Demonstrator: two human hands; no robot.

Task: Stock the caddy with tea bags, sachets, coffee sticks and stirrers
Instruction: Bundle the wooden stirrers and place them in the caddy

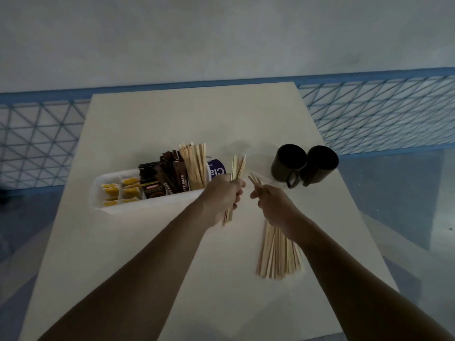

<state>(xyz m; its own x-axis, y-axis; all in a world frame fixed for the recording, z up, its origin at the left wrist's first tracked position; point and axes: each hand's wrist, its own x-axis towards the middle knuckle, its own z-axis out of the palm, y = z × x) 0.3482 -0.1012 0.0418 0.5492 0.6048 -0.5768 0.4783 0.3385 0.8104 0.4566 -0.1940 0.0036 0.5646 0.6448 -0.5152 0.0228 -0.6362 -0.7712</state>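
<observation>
Head view, dim light. The white translucent plastic caddy (147, 205) is sitting on the pale rectangular desk (172, 119), left of centre, with its long axis running left to right.

Contents, left to right:
- Yellow-tagged tea bags (123, 190) are lying flat in the left cells.
- Dark brown coffee sticks (167, 178) are standing tilted in the middle.
- A sheaf of pale wooden stirrers (195, 166) is standing at the right, next to the coffee sticks.

A purple-labelled round item (216, 168) is showing at the caddy's right end. Cannot tell whether it is inside or beside the caddy.

The left hand (225, 195) is hovering just right of the caddy's right end. Its grip is curling round a small bundle of stirrers (237, 167). The bundle is sticking out above and below the fist, roughly upright.

The right hand (273, 203) is hovering just beside the left hand, apart from it. Its grip is pinching a few loose stirrers (254, 180), with their tips pointing up and to the left. These are motion-blurred, so the count is not readable.

A flat pile of wooden stirrers (278, 257) is lying on the desk beneath the right wrist, fanning toward the near edge.

A dark cylindrical mug (290, 163) and a second dark mug (320, 163) are standing right of the hands. They are touching each other, with their handles facing the near side.

A blue mesh railing (369, 114) is running behind the desk's far edge.
</observation>
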